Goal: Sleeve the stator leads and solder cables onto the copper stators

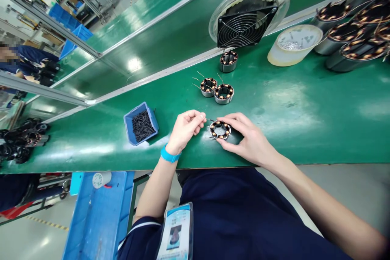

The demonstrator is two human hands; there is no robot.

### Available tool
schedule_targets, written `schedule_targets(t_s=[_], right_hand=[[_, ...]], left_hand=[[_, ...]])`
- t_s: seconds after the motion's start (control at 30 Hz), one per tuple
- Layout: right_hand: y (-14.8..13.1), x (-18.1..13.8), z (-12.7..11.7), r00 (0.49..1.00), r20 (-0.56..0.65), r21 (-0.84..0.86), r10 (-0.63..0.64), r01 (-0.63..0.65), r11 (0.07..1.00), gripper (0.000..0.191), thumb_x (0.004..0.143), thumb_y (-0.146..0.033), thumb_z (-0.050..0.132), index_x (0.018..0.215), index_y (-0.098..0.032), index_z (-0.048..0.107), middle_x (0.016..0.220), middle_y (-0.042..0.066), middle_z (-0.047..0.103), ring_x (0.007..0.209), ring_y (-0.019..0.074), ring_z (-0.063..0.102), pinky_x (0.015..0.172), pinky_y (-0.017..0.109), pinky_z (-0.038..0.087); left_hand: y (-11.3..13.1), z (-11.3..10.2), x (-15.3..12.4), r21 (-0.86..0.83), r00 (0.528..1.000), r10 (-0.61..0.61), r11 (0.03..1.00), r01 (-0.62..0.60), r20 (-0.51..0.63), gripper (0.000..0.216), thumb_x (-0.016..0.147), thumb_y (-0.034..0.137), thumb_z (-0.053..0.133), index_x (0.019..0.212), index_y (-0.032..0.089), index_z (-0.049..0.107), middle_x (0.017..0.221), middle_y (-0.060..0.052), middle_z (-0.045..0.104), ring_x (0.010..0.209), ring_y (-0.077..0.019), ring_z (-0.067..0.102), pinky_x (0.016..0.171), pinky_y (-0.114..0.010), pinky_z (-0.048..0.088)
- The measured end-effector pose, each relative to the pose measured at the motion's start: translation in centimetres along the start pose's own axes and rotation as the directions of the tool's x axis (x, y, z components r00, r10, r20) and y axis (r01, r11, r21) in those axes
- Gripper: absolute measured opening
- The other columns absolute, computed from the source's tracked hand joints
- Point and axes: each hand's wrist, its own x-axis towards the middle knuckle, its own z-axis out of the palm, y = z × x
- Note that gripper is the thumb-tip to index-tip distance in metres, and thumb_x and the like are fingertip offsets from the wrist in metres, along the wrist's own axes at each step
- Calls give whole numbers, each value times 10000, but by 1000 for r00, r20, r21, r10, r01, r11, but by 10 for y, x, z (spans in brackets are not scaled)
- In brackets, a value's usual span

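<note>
A round motor stator [219, 129] with copper windings lies on the green bench [304, 109] near its front edge. My right hand [248, 138] curls round its right side and holds it steady. My left hand [186, 126], with a blue band on the wrist, is pinched on a thin wire lead [210, 120] that sticks out from the stator's left side. Two more stators [208, 87] [224, 93] sit side by side a little further back, with a third [228, 61] behind them.
A small blue tray [140, 123] of thin black sleeves stands left of my left hand. At the back are a fan [245, 24], a white roll of tape [294, 44] and several larger stators [353, 32]. Another person sits at far left. A blue bin [97, 215] is below the bench.
</note>
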Motion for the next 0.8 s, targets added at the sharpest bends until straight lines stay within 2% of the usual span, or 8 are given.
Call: schedule_targets(t_s=[0.13,0.27,0.33,0.47,0.57,0.63,0.73,0.8], right_hand=[[1,0,0,1000,4,3,-8,8,1000,425,929,-255,703,1340,-217,600,1171,99,610,1088,261,622,943,417,548],[2,0,0,1000,4,-2,-17,17,1000,424,926,-262,701,1335,-231,593,1170,98,612,1081,265,624,934,422,553],[2,0,0,1000,2,0,-16,16,1000,425,925,-263,701,1336,-240,593,1168,96,613,1077,268,627,931,423,555],[1,-1,-1,1000,3,12,-8,8,1000,435,923,-255,703,1343,-246,591,1171,96,609,1091,272,626,950,431,549],[1,-1,-1,1000,16,22,-2,2,1000,446,918,-241,705,1349,-241,587,1186,99,604,1101,271,619,953,430,545],[1,-1,-1,1000,20,21,4,-4,1000,445,918,-237,703,1348,-239,588,1189,100,602,1104,270,614,953,433,544],[2,0,0,1000,19,19,11,-11,1000,451,913,-234,703,1349,-240,587,1187,98,601,1108,271,614,955,440,544],[1,1,-1,1000,24,20,12,-13,1000,453,908,-234,704,1346,-247,586,1187,95,603,1111,272,618,960,441,549]], left_hand=[[-4,-2,5,-12,986,61,998,-60,155,382,890,507,717,828,137,644,710,15,560,559,-49,420,522,-193,305],[-3,-1,9,47,937,167,981,-190,308,392,930,509,669,819,134,640,769,-9,573,657,-78,448,620,-221,356],[-2,-2,9,78,942,171,977,-201,289,414,940,539,642,841,137,652,741,-1,547,641,-83,426,607,-229,339],[-1,-8,-5,158,979,99,979,-128,178,498,918,629,616,826,140,636,657,24,487,584,-82,377,555,-234,285],[-1,-12,-26,264,972,12,962,-76,236,503,849,615,711,742,137,598,665,13,513,607,-86,404,572,-232,310],[-3,-13,-36,295,964,-2,952,-80,267,466,870,582,704,772,133,625,694,3,540,619,-88,424,577,-229,328],[-9,-9,-40,250,974,32,964,-90,225,428,946,548,616,853,134,671,714,-4,565,587,-75,422,541,-212,318],[-14,-2,-34,135,977,5,990,-34,211,443,951,561,602,849,135,670,645,17,531,513,-57,362,486,-201,267]])
